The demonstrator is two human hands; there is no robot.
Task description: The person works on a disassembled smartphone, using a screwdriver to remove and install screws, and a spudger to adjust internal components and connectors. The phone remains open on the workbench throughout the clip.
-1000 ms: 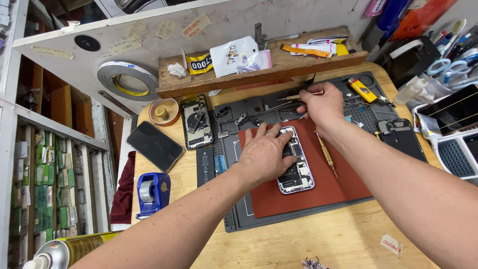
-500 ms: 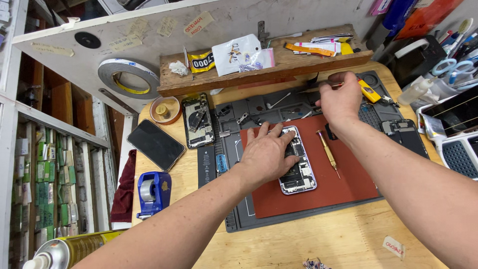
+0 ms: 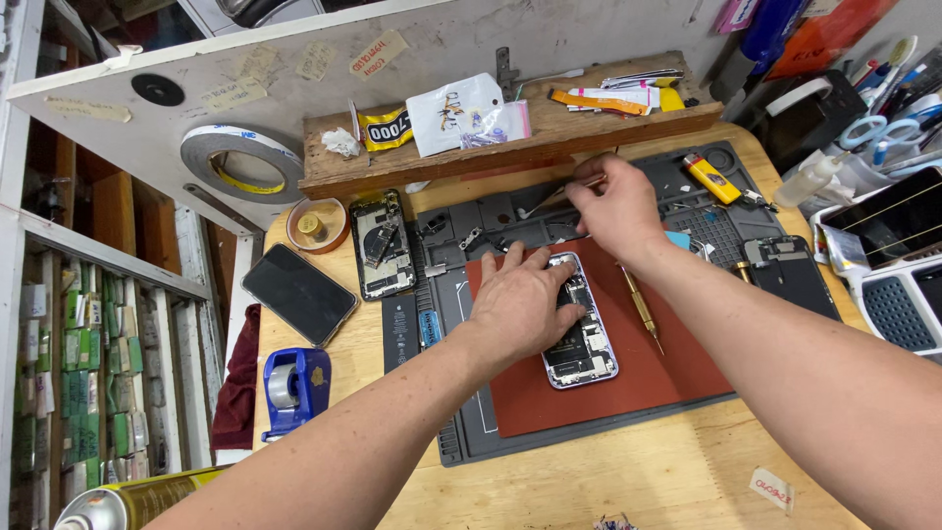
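**Hands on an opened phone**

While the left hand (image 3: 520, 304) lay flat, fingers spread, pressing the opened phone (image 3: 581, 339) beneath it, the right hand (image 3: 613, 211) just beyond pinched thin tweezers (image 3: 554, 193). Beside that wrist lay a brass screwdriver (image 3: 643, 309). Everything rested on a red mat (image 3: 687, 363) over a cluttered wooden bench (image 3: 608, 481).

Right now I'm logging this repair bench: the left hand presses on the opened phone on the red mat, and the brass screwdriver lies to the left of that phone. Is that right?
Not quite. In the head view the left hand does rest on the opened phone on the red mat, but the brass screwdriver lies to the right of the phone, not the left.
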